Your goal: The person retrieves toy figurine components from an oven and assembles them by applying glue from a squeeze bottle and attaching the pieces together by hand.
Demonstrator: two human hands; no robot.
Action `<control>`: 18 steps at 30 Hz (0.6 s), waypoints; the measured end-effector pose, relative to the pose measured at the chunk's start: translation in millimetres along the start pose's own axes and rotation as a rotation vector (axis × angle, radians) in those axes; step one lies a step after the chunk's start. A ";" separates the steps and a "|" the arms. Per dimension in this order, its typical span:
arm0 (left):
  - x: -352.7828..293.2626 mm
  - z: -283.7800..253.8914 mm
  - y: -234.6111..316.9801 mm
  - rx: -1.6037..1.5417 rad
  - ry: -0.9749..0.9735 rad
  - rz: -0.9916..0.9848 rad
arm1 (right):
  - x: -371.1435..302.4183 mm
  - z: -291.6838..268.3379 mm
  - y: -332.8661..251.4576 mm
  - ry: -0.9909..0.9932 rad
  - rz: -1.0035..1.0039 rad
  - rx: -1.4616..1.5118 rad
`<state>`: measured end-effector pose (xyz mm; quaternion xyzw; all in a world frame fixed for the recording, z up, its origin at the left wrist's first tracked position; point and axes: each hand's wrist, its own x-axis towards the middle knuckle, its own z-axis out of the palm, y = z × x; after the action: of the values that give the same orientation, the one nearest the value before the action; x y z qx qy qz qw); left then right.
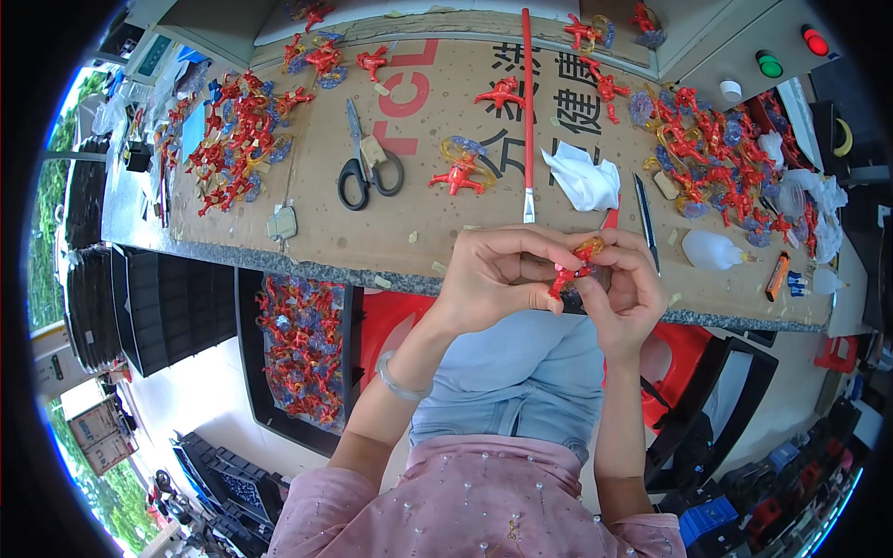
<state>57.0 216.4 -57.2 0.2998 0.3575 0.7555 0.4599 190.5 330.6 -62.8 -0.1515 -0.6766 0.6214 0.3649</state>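
My left hand (493, 274) and my right hand (628, 284) meet in front of the table edge, both pinching one small red toy figure (569, 272) with an orange part at its top. The fingers of both hands close around it, hiding much of the figure. On the cardboard sheet (419, 223) just beyond lie more red figures, one on a clear ring (458, 175) and one alone (502, 95).
Black scissors (365, 167), a long red-handled brush (527, 112), a crumpled white cloth (581, 177) and a white squeeze bottle (712, 251) lie on the table. Heaps of red figures sit at left (237, 139) and right (716, 163). A black tray of figures (302, 349) stands below left.
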 end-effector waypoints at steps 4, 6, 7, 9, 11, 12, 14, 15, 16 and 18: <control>0.4 0.9 -0.5 -0.015 -0.003 0.007 | -0.4 -0.4 0.9 -0.004 -0.003 0.010; -0.2 1.1 -1.1 -0.001 0.009 0.006 | -0.6 -0.2 1.2 -0.005 -0.006 0.009; -0.3 1.1 -0.5 -0.001 0.008 0.007 | -0.6 0.2 1.1 -0.005 -0.006 0.016; -0.8 0.8 0.9 -0.004 0.006 -0.011 | -0.6 0.6 0.8 -0.005 -0.007 0.022; -1.1 1.3 1.3 -0.001 0.011 -0.013 | -0.7 0.6 0.4 -0.007 -0.006 0.017; -1.1 1.5 1.3 0.002 0.016 -0.015 | -0.8 0.4 0.3 -0.007 -0.007 0.016; -0.5 2.3 0.6 -0.008 0.013 -0.009 | -0.9 -0.2 0.2 -0.002 -0.005 0.017; -0.3 2.4 0.4 -0.018 0.011 -0.002 | -0.8 -0.1 0.2 -0.003 -0.005 0.017; -0.4 2.3 0.6 -0.018 0.011 -0.002 | -0.6 0.1 0.3 -0.005 -0.011 0.013; -0.7 1.8 1.2 -0.024 0.010 -0.004 | -0.4 0.6 0.3 -0.007 -0.016 0.009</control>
<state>58.2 215.9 -55.2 0.2896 0.3514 0.7604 0.4631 190.4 330.0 -63.1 -0.1422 -0.6764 0.6218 0.3682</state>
